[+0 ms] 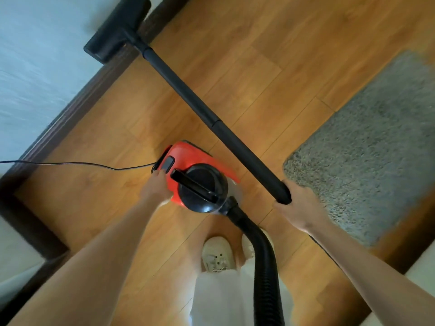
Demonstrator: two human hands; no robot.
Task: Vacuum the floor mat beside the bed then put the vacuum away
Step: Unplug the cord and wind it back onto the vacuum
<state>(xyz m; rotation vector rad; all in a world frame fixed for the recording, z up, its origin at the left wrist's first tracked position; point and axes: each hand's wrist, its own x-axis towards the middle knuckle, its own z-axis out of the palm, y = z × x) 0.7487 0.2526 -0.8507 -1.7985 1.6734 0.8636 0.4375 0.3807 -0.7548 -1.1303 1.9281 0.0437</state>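
Note:
A small red and black vacuum canister [188, 170] sits on the wooden floor in front of my feet. My left hand [156, 184] rests on its left side, fingers touching near the grey button. My right hand [299, 208] is shut on the lower end of the long black wand [211, 118]. The wand runs up and left to the black floor head [115, 27], which leans against the dark skirting by the wall. A ribbed black hose [261, 255] curves from the canister down past my legs. The grey shaggy floor mat [367, 149] lies to the right.
A thin black power cord [77, 164] runs left from the canister across the floor. Dark wooden skirting [77, 100] borders the pale wall at left. My white shoes [217, 255] stand just below the canister. A pale edge, maybe the bed, shows at bottom right.

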